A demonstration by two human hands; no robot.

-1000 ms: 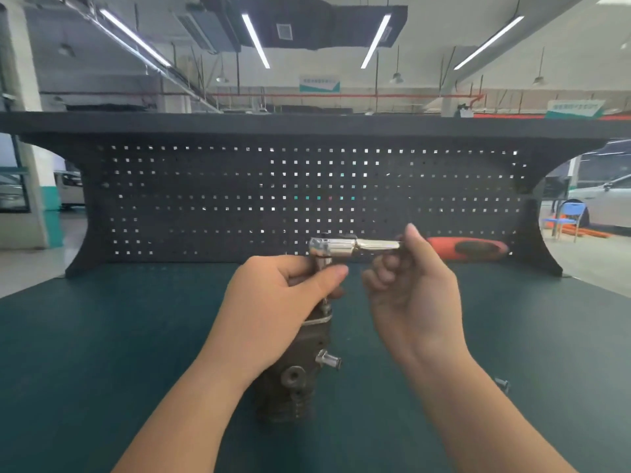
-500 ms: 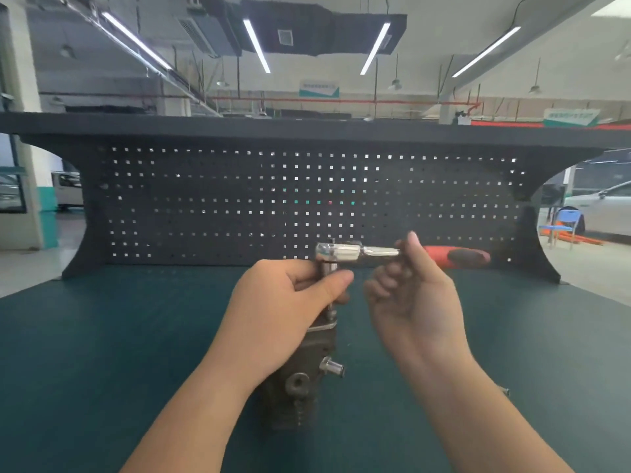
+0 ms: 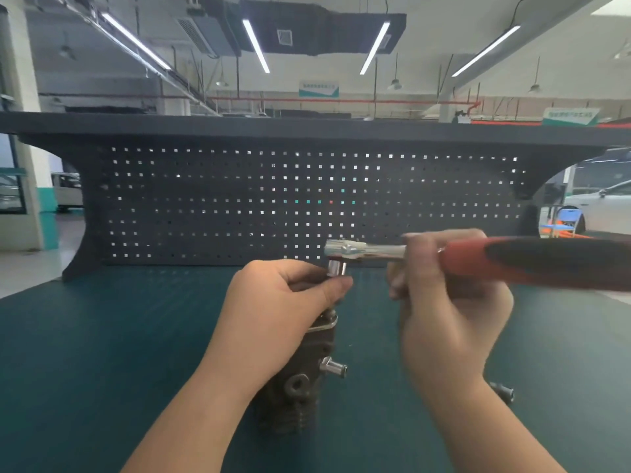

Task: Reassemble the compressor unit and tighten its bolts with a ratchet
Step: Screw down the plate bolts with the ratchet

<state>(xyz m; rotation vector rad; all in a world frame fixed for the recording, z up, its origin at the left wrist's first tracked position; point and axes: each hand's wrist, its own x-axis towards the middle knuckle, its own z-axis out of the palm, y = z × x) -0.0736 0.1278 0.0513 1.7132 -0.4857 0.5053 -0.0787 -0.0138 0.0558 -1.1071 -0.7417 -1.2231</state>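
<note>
Fingers [image 3: 406, 247] of your right hand [image 3: 444, 302] curl around the chrome-shafted, red-handled ratchet [image 3: 375, 250]; left hand [image 3: 280, 308] grips the dark cast-metal compressor unit [image 3: 300, 380]: keep the socket square, swing short.

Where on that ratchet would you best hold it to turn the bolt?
Grip the ratchet on its red and black handle, coming from the right: that thick end lies farthest from the chrome head, so it probably gives most leverage. The right hand holds it nearer the chrome shaft.
</note>
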